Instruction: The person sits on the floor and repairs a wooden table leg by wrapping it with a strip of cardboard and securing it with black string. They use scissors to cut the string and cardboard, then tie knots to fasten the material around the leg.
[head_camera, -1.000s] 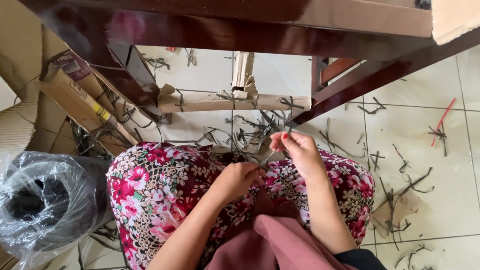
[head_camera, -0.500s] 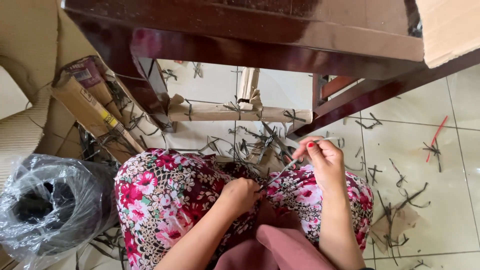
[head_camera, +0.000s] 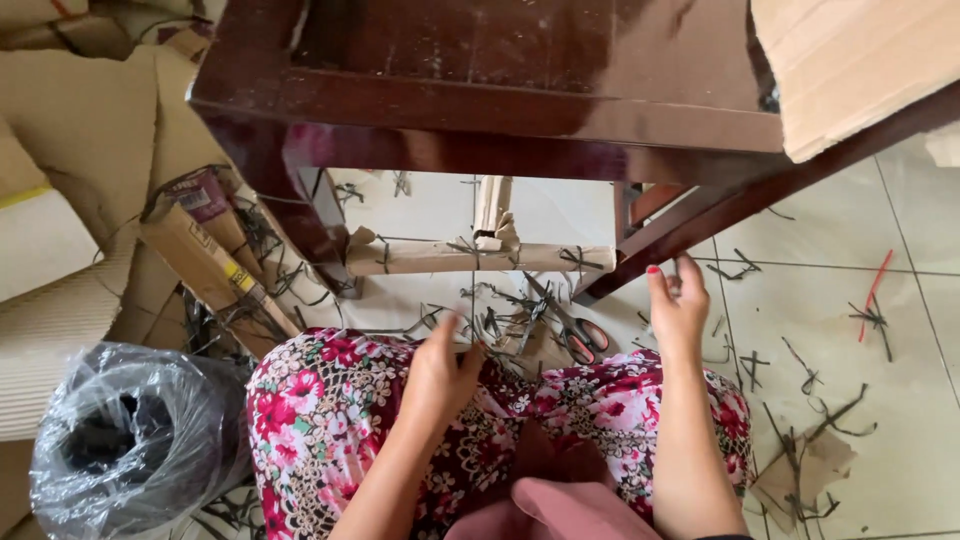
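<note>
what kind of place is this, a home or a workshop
Probably a home used for piecework: a tiled floor littered with dark strap offcuts, a dark wooden table, flattened cardboard and scissors nearby.

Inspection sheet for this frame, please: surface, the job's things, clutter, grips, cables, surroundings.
Surface: pale tiled floor, littered.
Job's things: dark strip offcuts heaped in front of the floral lap; scissors with red handles lying among them, unheld.
Clutter: more strip scraps on the tiles, a red strip, a cardboard piece tied with strips.
Grips: left hand at the offcuts, fingers spread; right hand raised beside the table leg, holding nothing visible.
Cables: nothing seen.
Surroundings: dark wooden table overhead, cardboard boxes to the left, plastic-wrapped dark roll.
</note>
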